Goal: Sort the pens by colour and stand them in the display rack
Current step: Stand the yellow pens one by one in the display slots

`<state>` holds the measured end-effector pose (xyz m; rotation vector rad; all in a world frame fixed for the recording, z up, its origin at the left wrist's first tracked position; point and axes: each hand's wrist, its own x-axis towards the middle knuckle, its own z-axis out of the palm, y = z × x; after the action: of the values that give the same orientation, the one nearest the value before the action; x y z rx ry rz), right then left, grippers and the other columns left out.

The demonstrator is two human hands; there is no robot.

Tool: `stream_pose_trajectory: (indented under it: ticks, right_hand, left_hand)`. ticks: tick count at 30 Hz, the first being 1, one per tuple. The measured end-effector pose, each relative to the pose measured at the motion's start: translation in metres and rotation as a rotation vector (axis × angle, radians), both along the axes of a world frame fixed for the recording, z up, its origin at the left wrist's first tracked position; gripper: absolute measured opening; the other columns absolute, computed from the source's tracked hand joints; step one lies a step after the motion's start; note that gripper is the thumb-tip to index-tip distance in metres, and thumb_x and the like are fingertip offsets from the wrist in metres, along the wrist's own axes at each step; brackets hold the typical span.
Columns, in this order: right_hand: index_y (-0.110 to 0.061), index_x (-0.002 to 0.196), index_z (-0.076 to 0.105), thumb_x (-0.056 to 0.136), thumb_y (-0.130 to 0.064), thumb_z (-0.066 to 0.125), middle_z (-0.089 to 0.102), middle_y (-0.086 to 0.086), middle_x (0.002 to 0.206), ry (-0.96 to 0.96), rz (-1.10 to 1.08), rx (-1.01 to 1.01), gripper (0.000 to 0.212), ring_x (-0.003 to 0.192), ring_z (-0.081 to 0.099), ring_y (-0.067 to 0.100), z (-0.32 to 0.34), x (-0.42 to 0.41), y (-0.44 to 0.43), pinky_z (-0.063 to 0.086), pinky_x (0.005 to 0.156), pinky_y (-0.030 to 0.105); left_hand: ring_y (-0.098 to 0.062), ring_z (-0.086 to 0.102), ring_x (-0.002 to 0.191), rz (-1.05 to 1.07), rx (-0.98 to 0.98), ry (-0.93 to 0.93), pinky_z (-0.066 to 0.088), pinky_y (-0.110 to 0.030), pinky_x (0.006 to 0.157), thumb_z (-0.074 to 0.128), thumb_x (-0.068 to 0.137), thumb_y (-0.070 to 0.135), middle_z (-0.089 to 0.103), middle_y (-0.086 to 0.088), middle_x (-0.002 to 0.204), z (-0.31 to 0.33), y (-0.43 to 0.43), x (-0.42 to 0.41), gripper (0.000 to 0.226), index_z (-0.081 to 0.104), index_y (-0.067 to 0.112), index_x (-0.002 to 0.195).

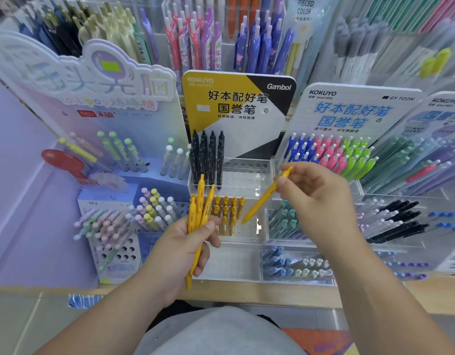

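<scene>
My left hand (185,248) grips a small bunch of yellow pens (199,213), their clip ends pointing up in front of the clear display rack (246,175). My right hand (316,201) pinches a single yellow pen (262,201) near its top, tip slanting down and left above the rack's lower tier. Several yellow pens (229,211) stand in that lower tier. Black pens (208,157) stand in the left side of the upper tier, whose right holes are bare.
A blue cardboard stand (113,226) with pastel pens is at the left. Teal pens (285,221) and blue-and-white pens (295,267) fill clear boxes to the right. Blue, pink and green pens (331,152) stand in a rack at the right. The wooden shelf edge (272,293) runs below.
</scene>
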<state>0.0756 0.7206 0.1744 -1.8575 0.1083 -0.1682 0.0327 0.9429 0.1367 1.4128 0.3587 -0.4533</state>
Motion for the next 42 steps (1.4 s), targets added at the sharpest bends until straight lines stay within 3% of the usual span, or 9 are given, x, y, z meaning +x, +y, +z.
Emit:
stream_pose_trajectory:
  ticks: [5,12,18,26,31,33,35,36,42]
  right_hand:
    - [-0.02,0.113,0.068,0.088,-0.012,0.071,0.067,-0.012,0.086,-0.087,0.111,-0.308,0.027,0.08,0.062,-0.001,-0.024,0.003,0.016,0.05,0.076,0.01]
    - [-0.015,0.112,0.068,0.086,-0.012,0.072,0.073,-0.001,0.09,-0.194,0.21,-0.564,0.027,0.079,0.069,0.014,-0.054,0.003,0.024,0.059,0.075,0.036]
    - [-0.018,0.1,0.071,0.079,-0.013,0.077,0.067,-0.002,0.09,-0.233,0.29,-0.735,0.022,0.08,0.065,0.022,-0.062,0.005,0.025,0.055,0.066,0.034]
    - [-0.018,0.099,0.074,0.074,-0.013,0.079,0.068,-0.001,0.084,-0.224,0.323,-0.867,0.027,0.079,0.065,0.024,-0.067,0.006,0.031,0.056,0.064,0.038]
    - [-0.019,0.101,0.071,0.081,-0.02,0.076,0.068,-0.006,0.087,-0.211,0.268,-0.671,0.021,0.079,0.063,0.011,-0.053,-0.001,0.027,0.055,0.07,0.03]
    - [-0.019,0.099,0.072,0.086,-0.022,0.075,0.071,-0.007,0.083,-0.068,0.181,-0.329,0.014,0.074,0.064,0.006,-0.036,-0.007,0.028,0.053,0.068,0.021]
    - [-0.018,0.096,0.073,0.085,-0.023,0.076,0.073,0.001,0.078,0.138,0.155,0.032,0.012,0.073,0.069,0.012,-0.019,-0.013,0.031,0.054,0.065,0.022]
    - [-0.016,0.093,0.073,0.084,-0.022,0.077,0.074,0.005,0.076,0.185,0.158,0.116,0.012,0.071,0.069,0.015,-0.015,-0.016,0.031,0.055,0.063,0.024]
    - [-0.007,0.088,0.071,0.081,-0.013,0.078,0.074,0.012,0.074,0.24,0.154,0.279,0.011,0.066,0.068,0.018,-0.008,-0.023,0.034,0.052,0.058,0.027]
  left_hand:
    - [-0.012,0.038,0.047,0.009,-0.067,0.051,0.027,-0.025,0.043,0.053,0.1,0.024,0.052,-0.002,0.066,-0.001,0.004,-0.001,0.019,0.07,0.018,0.107]
    - [-0.012,0.037,0.047,0.016,-0.108,0.03,0.025,-0.026,0.043,0.051,0.101,0.025,0.049,-0.005,0.067,-0.002,0.008,-0.002,0.023,0.068,0.014,0.111]
    - [-0.014,0.037,0.045,0.02,-0.161,0.034,0.026,-0.025,0.041,0.051,0.1,0.023,0.05,-0.007,0.067,-0.004,0.011,-0.003,0.025,0.069,0.011,0.111]
    - [-0.015,0.039,0.047,0.002,-0.159,0.02,0.027,-0.028,0.044,0.049,0.1,0.018,0.051,-0.009,0.069,0.001,0.011,-0.002,0.024,0.072,0.013,0.106]
    - [-0.015,0.041,0.049,-0.037,-0.129,0.008,0.028,-0.029,0.046,0.054,0.098,0.015,0.053,-0.007,0.068,0.004,0.007,-0.003,0.02,0.072,0.015,0.105]
    - [-0.015,0.041,0.05,-0.069,-0.104,-0.003,0.029,-0.028,0.045,0.059,0.095,0.013,0.053,-0.007,0.068,0.005,0.006,-0.003,0.016,0.072,0.015,0.105]
    - [-0.015,0.041,0.05,-0.094,-0.077,-0.019,0.03,-0.027,0.044,0.064,0.092,0.011,0.053,-0.006,0.066,0.006,0.002,-0.002,0.016,0.069,0.015,0.106]
    - [-0.015,0.041,0.049,-0.1,-0.067,-0.027,0.031,-0.027,0.044,0.065,0.091,0.009,0.052,-0.005,0.064,0.006,0.0,-0.002,0.017,0.068,0.015,0.107]
    - [-0.014,0.04,0.048,-0.135,-0.034,-0.068,0.031,-0.027,0.045,0.068,0.088,0.007,0.053,0.001,0.059,0.005,-0.009,-0.003,0.021,0.067,0.016,0.106]
